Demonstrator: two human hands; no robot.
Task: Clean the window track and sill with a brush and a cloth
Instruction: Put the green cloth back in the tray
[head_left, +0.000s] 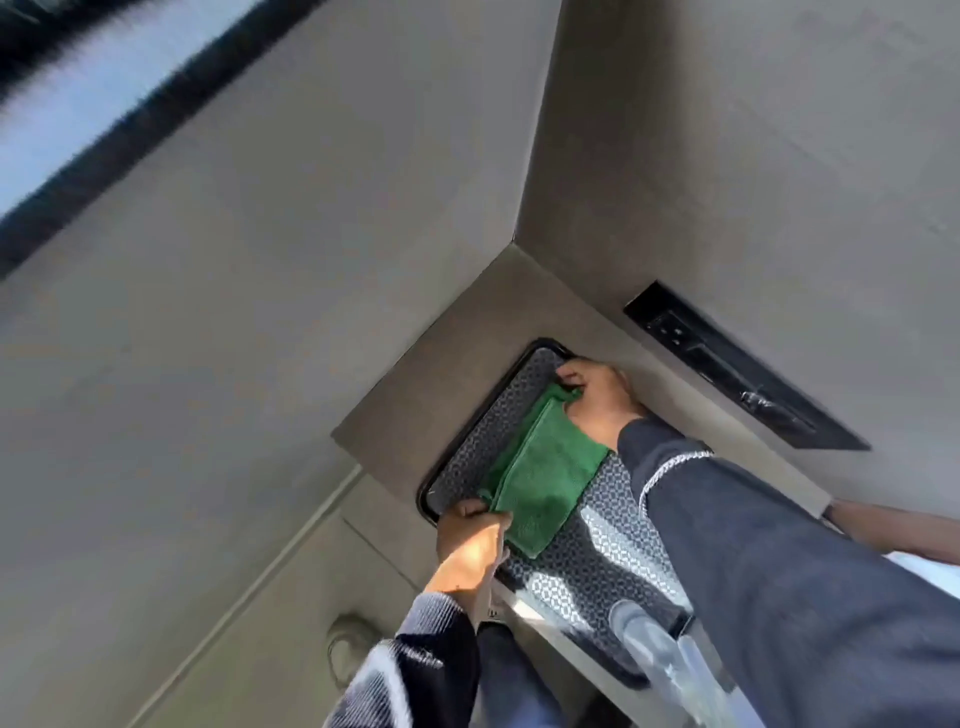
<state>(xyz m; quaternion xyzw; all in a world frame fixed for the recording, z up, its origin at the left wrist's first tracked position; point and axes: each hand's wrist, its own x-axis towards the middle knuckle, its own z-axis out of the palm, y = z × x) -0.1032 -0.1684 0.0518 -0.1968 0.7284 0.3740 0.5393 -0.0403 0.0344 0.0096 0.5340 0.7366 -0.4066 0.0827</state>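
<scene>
The right hand (597, 400) and left hand (475, 540) each pinch an end of the green cloth (543, 475) over the patterned tray (467, 441); the clear, blurred object (670, 660), possibly a bottle, could be knocked by the right sleeve.

My hands are bare: the left hand (470, 540) sits low in the middle of the frame, the right hand (597, 400) just above it near the centre. I wear a dark navy top with long sleeves that end at the wrists. The right sleeve (779, 561) fills the lower right of the frame, with a thin white cord (662, 475) looping near its cuff. The left sleeve (415, 660), at the bottom centre, looks ribbed and carries a white stripe (387, 686).
</scene>
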